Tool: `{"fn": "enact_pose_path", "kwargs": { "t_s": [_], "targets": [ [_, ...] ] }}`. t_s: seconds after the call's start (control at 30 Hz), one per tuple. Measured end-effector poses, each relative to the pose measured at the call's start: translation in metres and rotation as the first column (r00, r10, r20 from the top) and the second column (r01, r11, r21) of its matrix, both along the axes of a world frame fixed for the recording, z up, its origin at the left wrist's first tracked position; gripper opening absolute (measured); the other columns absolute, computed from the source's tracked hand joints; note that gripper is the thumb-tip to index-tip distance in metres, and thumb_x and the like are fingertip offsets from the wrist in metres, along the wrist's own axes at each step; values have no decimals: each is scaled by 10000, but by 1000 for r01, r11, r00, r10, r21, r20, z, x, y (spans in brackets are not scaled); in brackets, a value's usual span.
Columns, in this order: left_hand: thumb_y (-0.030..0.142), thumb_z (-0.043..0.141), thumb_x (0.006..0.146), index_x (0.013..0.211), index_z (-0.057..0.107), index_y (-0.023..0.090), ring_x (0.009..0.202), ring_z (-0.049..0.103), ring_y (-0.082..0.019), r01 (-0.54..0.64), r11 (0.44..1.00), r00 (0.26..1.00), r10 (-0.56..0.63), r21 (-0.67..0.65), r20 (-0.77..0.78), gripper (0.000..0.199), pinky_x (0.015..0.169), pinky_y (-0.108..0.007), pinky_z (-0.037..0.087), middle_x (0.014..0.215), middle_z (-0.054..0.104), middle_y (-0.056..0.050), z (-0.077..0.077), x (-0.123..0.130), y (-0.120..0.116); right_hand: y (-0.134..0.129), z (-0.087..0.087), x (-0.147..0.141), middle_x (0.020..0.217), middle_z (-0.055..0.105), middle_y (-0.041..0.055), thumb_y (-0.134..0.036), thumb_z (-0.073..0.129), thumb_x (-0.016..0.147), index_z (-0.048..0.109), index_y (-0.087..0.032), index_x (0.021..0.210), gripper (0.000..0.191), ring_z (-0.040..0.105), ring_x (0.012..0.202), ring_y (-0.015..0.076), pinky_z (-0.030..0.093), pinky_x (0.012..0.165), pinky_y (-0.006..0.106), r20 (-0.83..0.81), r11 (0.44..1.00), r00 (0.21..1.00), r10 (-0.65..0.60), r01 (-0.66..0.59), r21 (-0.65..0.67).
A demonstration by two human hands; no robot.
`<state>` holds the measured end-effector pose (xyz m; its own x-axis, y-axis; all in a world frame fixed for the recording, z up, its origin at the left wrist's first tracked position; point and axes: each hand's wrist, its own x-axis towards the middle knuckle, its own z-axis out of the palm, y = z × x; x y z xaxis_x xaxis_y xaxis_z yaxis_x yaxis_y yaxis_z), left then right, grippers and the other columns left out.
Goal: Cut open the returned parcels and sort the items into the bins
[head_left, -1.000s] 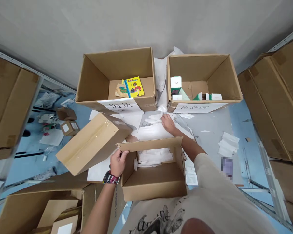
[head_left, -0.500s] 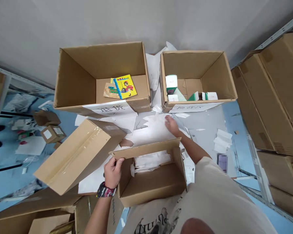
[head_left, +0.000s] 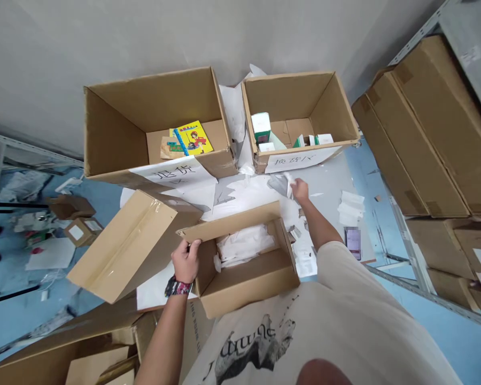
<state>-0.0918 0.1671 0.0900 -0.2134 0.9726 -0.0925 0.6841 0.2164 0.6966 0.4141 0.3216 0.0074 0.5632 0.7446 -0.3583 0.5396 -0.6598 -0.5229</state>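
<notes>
My left hand [head_left: 186, 260] grips the upper left corner of an open cardboard box [head_left: 246, 299] in front of my body, thumb over the rim. White paper [head_left: 244, 245] lies inside that box. Beyond its right side, my right hand [head_left: 300, 191] is closed on a crumpled piece of white paper [head_left: 291, 184] at the table top. A second cardboard box [head_left: 122, 251], with clear tape along its seam, leans tilted to the left of my left hand.
Two open cartons with handwritten paper labels stand at the back: the left carton [head_left: 116, 120] holds a yellow book [head_left: 194, 138], the right carton [head_left: 292, 88] small white-and-green boxes [head_left: 260, 127]. A phone [head_left: 353, 243] lies at right. Stacked cartons [head_left: 428, 128] fill the right shelf.
My right hand has moved right and toward me and now has white paper in it. My left hand keeps its hold on the box. The view has shifted somewhat to the right.
</notes>
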Motion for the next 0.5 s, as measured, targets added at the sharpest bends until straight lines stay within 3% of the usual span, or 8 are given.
{"fn": "enact_pose_path", "kwargs": {
  "t_s": [0.07, 0.13, 0.17, 0.23, 0.3, 0.33, 0.4, 0.5],
  "targets": [
    [589, 625, 966, 961, 772, 203, 819, 717, -252, 5, 1000, 1000, -5, -1, -3, 413, 769, -329, 560, 871, 818, -63, -1, 1, 1, -43, 29, -7, 1152, 777, 145, -366, 571, 1119, 721, -122, 1323, 352, 722, 1078, 269, 582, 994, 373, -14, 939, 993, -118, 116, 322],
    [594, 619, 966, 945, 753, 199, 828, 706, -248, 3, 1000, 1000, -3, 4, -5, 418, 777, -324, 557, 856, 800, -59, -4, 1, 3, -97, 65, -34, 1182, 750, 112, -433, 539, 1164, 691, -155, 1405, 398, 714, 1080, 246, 583, 999, 372, -81, 703, 986, -149, 163, 692],
    [594, 615, 968, 937, 743, 197, 845, 707, -250, 0, 1000, 1000, 0, 13, -7, 418, 789, -325, 560, 860, 795, -60, -5, 0, 4, -126, 84, -56, 1187, 743, 97, -447, 559, 1167, 702, -192, 1415, 383, 712, 1098, 244, 580, 1020, 379, -67, 629, 994, -84, 105, 770],
    [579, 610, 973, 930, 727, 195, 898, 718, -260, -9, 999, 1000, 10, 37, -13, 403, 823, -334, 569, 894, 797, -69, -9, -1, 6, -176, 120, -109, 1163, 757, 68, -406, 639, 1149, 738, -272, 1439, 334, 713, 1101, 248, 580, 1041, 386, 8, 611, 969, 248, -163, 774],
    [541, 613, 978, 948, 724, 191, 934, 726, -267, -17, 998, 1000, 18, 56, -22, 369, 849, -344, 576, 937, 800, -81, -12, -1, 9, -210, 147, -156, 1111, 777, 41, -383, 768, 1090, 726, -355, 1537, 450, 717, 1068, 253, 592, 1026, 378, 58, 547, 779, 624, -489, 680],
    [518, 619, 979, 959, 725, 185, 935, 724, -266, -14, 998, 1000, 16, 59, -26, 350, 854, -347, 575, 947, 798, -83, -13, -2, 11, -221, 156, -169, 1099, 784, 29, -394, 826, 1056, 691, -388, 1600, 561, 717, 1059, 256, 596, 1031, 379, 54, 507, 690, 722, -581, 636],
    [469, 635, 982, 971, 725, 169, 917, 708, -258, -4, 998, 999, 7, 63, -37, 313, 857, -349, 566, 934, 785, -78, -12, -2, 14, -238, 159, -171, 1146, 792, 23, -406, 825, 1062, 623, -417, 1677, 648, 717, 1087, 256, 597, 1049, 387, 22, 525, 675, 737, -593, 611],
    [399, 655, 989, 960, 715, 148, 901, 674, -244, 12, 997, 998, -7, 81, -62, 260, 863, -347, 546, 886, 758, -59, -10, -3, 18, -253, 126, -118, 1184, 780, 40, -377, 627, 1164, 689, -371, 1592, 433, 710, 1085, 246, 587, 1044, 392, -32, 692, 908, 417, -294, 659]
  ]
}}
